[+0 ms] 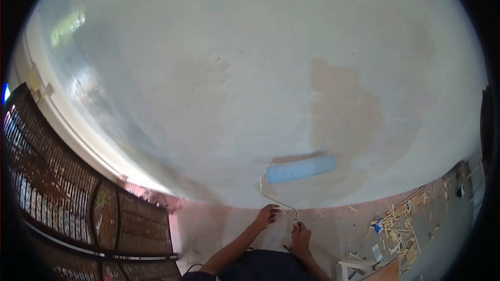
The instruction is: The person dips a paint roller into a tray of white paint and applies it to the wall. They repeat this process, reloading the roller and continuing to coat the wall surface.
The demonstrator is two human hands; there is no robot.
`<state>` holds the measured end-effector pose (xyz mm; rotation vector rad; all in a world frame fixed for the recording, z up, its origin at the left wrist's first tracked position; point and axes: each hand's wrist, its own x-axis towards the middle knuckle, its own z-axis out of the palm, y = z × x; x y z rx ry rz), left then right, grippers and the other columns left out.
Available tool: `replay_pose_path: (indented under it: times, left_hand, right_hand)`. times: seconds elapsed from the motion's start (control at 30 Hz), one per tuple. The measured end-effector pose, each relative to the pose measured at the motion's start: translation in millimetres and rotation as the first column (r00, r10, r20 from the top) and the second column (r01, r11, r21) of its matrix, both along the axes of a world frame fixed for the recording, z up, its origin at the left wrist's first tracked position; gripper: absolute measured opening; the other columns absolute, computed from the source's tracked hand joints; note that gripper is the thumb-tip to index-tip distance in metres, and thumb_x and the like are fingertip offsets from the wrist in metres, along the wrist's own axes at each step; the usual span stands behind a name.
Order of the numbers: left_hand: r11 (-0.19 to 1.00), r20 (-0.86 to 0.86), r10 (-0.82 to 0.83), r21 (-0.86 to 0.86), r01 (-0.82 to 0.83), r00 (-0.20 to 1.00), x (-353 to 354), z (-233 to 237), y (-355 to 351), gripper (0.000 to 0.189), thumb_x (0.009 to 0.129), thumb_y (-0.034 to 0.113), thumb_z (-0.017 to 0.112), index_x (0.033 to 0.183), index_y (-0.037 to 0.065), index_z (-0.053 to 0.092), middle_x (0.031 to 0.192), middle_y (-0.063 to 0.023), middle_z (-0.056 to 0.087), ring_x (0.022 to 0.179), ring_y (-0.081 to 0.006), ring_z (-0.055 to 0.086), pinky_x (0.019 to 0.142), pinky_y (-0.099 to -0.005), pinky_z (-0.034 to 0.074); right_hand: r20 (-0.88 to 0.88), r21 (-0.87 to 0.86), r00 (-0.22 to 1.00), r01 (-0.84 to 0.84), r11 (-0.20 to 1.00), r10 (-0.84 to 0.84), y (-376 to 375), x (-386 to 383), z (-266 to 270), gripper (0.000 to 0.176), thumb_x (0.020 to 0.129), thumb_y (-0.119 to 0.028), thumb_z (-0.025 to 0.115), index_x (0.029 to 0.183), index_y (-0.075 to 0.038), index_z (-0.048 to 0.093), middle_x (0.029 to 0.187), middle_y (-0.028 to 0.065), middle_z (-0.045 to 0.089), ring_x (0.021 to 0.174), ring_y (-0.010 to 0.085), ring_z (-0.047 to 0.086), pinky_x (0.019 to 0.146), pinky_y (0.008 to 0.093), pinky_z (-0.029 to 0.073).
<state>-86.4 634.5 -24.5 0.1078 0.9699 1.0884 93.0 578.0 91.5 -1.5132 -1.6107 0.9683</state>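
My right hand (300,235) is wrapped round the handle of a paint roller, low in front of my body. The roller's thin bent wire frame (280,202) runs up to a wide light-blue sleeve (302,168), which is close against the pale wall (250,104). A brownish, uneven patch (344,109) shows on the wall above and right of the sleeve. My left hand (269,216) is left of the wire frame, its fingers loosely bent and apart, with nothing in it.
Wood scraps (401,231) litter the floor at the right. Nearer to me stands a white-framed piece of furniture (359,266) with a brown board (384,270). On the left, a dark slatted metal gate (47,177) stands beside a white frame (78,138).
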Motion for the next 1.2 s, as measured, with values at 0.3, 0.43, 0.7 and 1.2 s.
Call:
replay_pose_path:
  times: [0.3,0.43,0.7,1.2]
  left_hand:
    - [0.99,0.032,-0.139,-0.017,0.139,0.99,-80,-36,-29,0.026,0.086,0.026,0.055,0.106,0.008,0.055,0.09,-0.0089,0.058,0.058,-0.014,0.047,0.054,-0.0292,0.044]
    - [0.978,0.017,-0.206,-0.04,0.207,0.978,-86,-43,-22,0.026,0.087,0.026,0.055,0.105,0.007,0.055,0.09,-0.0093,0.059,0.057,-0.0143,0.047,0.054,-0.0298,0.044]
    - [0.963,0.131,-0.265,0.075,0.257,0.955,-60,5,11,0.026,0.088,0.025,0.054,0.105,0.006,0.055,0.092,-0.007,0.057,0.06,-0.0134,0.046,0.053,-0.0284,0.042]
    - [0.997,0.1,-0.057,0.054,0.052,0.993,1,63,8,0.026,0.089,0.023,0.056,0.107,0.005,0.057,0.081,-0.0074,0.055,0.054,-0.016,0.04,0.053,-0.0333,0.04]
  right_hand:
    - [-0.3,-0.06,0.929,0.207,0.976,-0.216,13,-51,-10,0.031,0.095,-0.024,0.04,0.071,-0.006,0.046,0.05,-0.001,0.04,0.039,0.0069,0.039,0.035,0.0236,0.031]
    - [-0.349,-0.082,0.912,0.202,0.976,-0.218,30,-44,14,0.034,0.096,-0.026,0.039,0.07,-0.006,0.044,0.05,-0.0007,0.04,0.039,0.0072,0.039,0.035,0.0238,0.032]
    - [-0.418,-0.057,0.88,0.223,0.973,-0.226,53,-41,104,0.036,0.097,-0.03,0.039,0.069,-0.007,0.04,0.049,-0.0012,0.037,0.037,0.0077,0.037,0.035,0.0239,0.031]
    - [-0.39,0.02,0.904,0.199,0.98,-0.176,88,-28,128,0.044,0.098,-0.034,0.035,0.065,-0.005,0.043,0.046,0.0039,0.042,0.036,0.0145,0.043,0.035,0.0291,0.035]
